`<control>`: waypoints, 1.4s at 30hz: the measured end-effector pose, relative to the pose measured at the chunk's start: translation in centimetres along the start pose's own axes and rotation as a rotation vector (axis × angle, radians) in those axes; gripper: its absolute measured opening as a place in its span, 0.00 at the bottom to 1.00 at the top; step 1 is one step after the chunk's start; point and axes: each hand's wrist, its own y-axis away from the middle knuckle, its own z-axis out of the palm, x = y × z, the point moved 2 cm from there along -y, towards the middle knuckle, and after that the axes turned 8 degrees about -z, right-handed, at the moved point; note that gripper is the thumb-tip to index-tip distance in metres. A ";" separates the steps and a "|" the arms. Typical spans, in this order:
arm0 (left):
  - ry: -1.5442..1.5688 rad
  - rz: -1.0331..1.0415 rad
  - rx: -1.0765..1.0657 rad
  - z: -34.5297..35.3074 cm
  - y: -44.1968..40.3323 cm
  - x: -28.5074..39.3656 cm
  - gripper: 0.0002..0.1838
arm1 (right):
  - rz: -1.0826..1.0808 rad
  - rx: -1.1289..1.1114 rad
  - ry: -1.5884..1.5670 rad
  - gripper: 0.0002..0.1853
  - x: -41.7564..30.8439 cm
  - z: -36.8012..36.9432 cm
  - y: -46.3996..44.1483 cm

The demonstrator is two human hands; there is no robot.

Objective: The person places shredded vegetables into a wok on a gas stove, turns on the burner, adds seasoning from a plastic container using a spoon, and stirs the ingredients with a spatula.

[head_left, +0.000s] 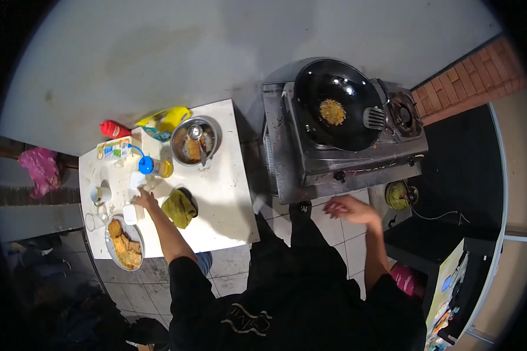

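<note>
White tub (pixel 137 179) stands on the table (pixel 225 205), left hand (pixel 145 199) right at its near end; too small to tell whether fingers grip it. Right hand (pixel 350 209) half open, empty, near stove (pixel 357 167). Wok (pixel 348 126) there holds chopped food (pixel 332 112).

Two small white containers, of what looks like plastic, are on the white table (pixel 225 193), nearer to its left edge than its right. The first white container (pixel 137 179) lies farther from the front edge; the second white container (pixel 130 215) is nearer to it.
</note>
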 end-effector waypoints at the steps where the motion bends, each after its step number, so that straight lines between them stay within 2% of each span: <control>1: -0.001 0.004 -0.006 -0.6 1.5 0.5 0.29 | -0.045 0.043 0.013 0.13 0.4 -2.3 1.8; 3: 0.092 0.039 -0.020 -2.2 4.2 1.4 0.26 | -0.064 0.249 0.120 0.11 1.5 -7.7 4.4; 4: 0.140 0.101 -0.083 -3.5 6.2 1.8 0.22 | -0.057 0.450 0.120 0.12 3.3 -10.8 5.3; 5: 0.136 0.060 -0.006 -4.7 7.6 2.0 0.20 | -0.050 0.648 0.117 0.12 5.5 -13.6 5.7; 7: 0.134 0.030 0.083 -6.0 11.5 2.7 0.18 | -0.034 1.010 0.596 0.16 7.0 -18.6 5.4; 8: 0.185 0.088 0.106 -6.3 15.1 3.1 0.17 | -0.045 0.998 0.589 0.16 8.3 -20.6 5.0; 10: 0.198 0.171 0.098 -6.6 20.8 2.5 0.14 | -0.269 1.114 1.115 0.21 9.6 -24.5 3.8; 11: 0.141 0.196 0.015 -6.1 24.5 2.6 0.13 | -0.289 1.094 1.106 0.21 10.2 -25.9 2.9; 13: 0.000 0.205 -0.189 -4.5 30.1 2.1 0.13 | -0.101 0.998 1.188 0.24 11.5 -28.1 1.8; 14: -0.077 0.188 -0.307 -3.3 32.1 1.5 0.14 | -0.118 0.984 1.181 0.24 11.5 -28.8 1.6; 16: -0.105 0.151 -0.563 0.4 40.8 2.3 0.16 | 0.191 0.815 1.141 0.23 10.8 -29.6 1.3; 18: -0.267 0.240 -0.805 3.6 46.9 3.0 0.20 | 0.100 0.760 1.206 0.20 9.8 -30.2 2.2; 20: -0.404 0.309 -0.881 6.9 50.8 3.2 0.21 | 0.012 0.724 1.263 0.18 8.5 -30.7 3.5; 22: -0.489 0.356 -0.926 9.7 52.5 2.8 0.23 | -0.255 0.587 1.065 0.11 6.3 -31.1 4.9; 25: -0.534 0.411 -0.893 12.9 53.9 2.3 0.23 | -0.273 0.550 1.131 0.11 0.7 -28.9 6.7; 29: -0.586 0.566 -0.845 15.5 54.4 1.4 0.19 | -0.104 0.470 1.114 0.13 -3.0 -24.7 6.2; 31: -0.612 0.618 -0.828 16.2 54.9 1.4 0.18 | 0.020 0.345 1.029 0.14 -4.3 -22.1 5.5; 32: -0.615 0.637 -0.782 16.3 55.0 1.4 0.18 | 0.022 0.348 1.029 0.14 -3.8 -21.1 5.2; 34: -0.616 0.659 -0.733 16.5 55.2 1.7 0.17 | -0.378 0.492 1.080 0.17 -3.1 -18.7 4.9; 36: -0.647 0.664 -0.756 16.8 55.3 1.8 0.20 | -0.325 0.467 1.065 0.19 -3.6 -17.3 4.2; 38: -0.715 0.586 -0.778 17.2 54.4 1.6 0.18 | -0.159 0.506 1.056 0.17 -4.4 -17.1 2.7; 40: -0.671 0.754 -0.783 17.5 53.8 1.3 0.15 | -0.198 0.550 1.030 0.15 -5.0 -17.6 0.3; 42: -0.686 0.736 -0.774 17.7 53.3 1.0 0.14 | -0.168 0.633 1.014 0.13 -5.3 -18.2 -2.0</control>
